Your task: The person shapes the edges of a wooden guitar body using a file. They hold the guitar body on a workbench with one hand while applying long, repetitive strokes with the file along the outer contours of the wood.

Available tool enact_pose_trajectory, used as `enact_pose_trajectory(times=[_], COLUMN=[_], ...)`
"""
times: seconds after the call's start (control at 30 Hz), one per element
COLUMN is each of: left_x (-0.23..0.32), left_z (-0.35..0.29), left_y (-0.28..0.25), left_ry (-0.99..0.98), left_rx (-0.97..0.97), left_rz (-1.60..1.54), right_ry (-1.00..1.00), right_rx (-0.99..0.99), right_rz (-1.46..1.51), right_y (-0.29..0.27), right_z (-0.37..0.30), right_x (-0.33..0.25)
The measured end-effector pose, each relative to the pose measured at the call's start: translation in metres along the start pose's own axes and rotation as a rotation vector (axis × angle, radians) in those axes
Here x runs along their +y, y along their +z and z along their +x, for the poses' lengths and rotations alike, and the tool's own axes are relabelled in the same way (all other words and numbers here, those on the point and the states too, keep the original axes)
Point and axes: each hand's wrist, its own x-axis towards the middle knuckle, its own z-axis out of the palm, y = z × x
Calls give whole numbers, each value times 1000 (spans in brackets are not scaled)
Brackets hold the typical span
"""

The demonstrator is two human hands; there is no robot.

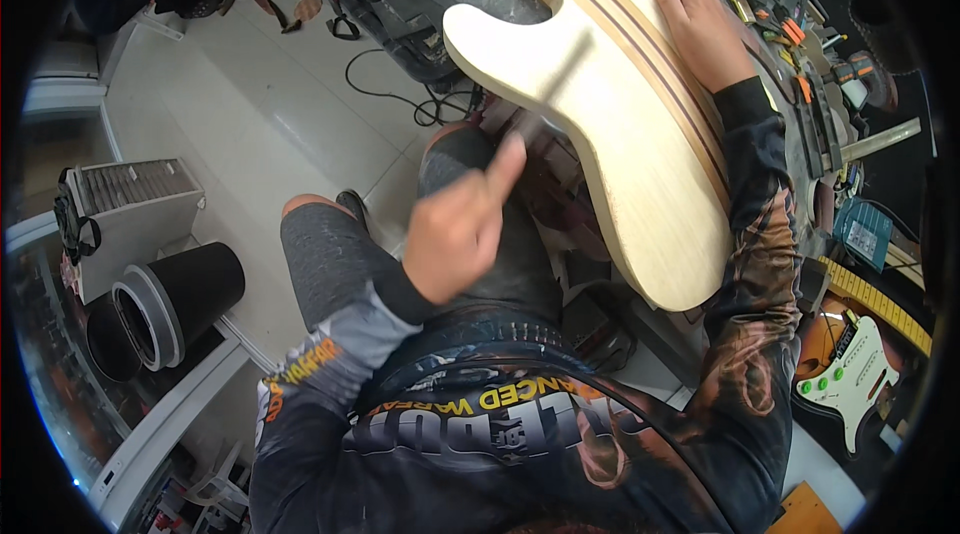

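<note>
A pale, unfinished wooden guitar body (650, 164) with dark stripes down its middle lies at the upper right, its rounded end toward me. My right hand (700, 29) holds it by the far right side, thumb on the top face. Left of the body, my left hand (460, 229) is closed and smeared by motion, its index finger stretched forward. From that fingertip a blurred, slim grey file-like tool (570, 69) reaches over the body's curved left edge. The blur hides its exact kind and whether it touches the wood.
Right of the body, a cluttered bench holds orange-handled tools (792, 31), a teal box (862, 234) and a sunburst electric guitar (850, 374) with a white pickguard. A black bin (200, 289) lies at the left. Cables (400, 99) trail over the tiled floor.
</note>
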Motion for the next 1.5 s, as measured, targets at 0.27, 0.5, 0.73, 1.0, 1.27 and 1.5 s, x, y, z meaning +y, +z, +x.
enact_pose_trajectory(times=[0.27,0.5,0.73,1.0,1.27,1.5], left_x=[24,20,21,-12,-31,-27], left_z=[-16,58,-31,67,76,110], left_y=[-6,-26,-11,-42,-33,-39], left_ry=[-68,-142,-100,-276,-404,-325], left_rx=[-62,57,-198,265,352,501], left_rz=[-5,33,59,-328,-705,-710], right_ry=[84,76,86,120,12,-437], right_rx=[29,39,8,43,28,-160], right_rz=[43,52,35,53,-341,-84], right_y=[-2,-1,-5,1,-57,-153], right_z=[2,1,4,-1,-10,-40], right_x=[-6,-4,-6,-9,-105,-299])
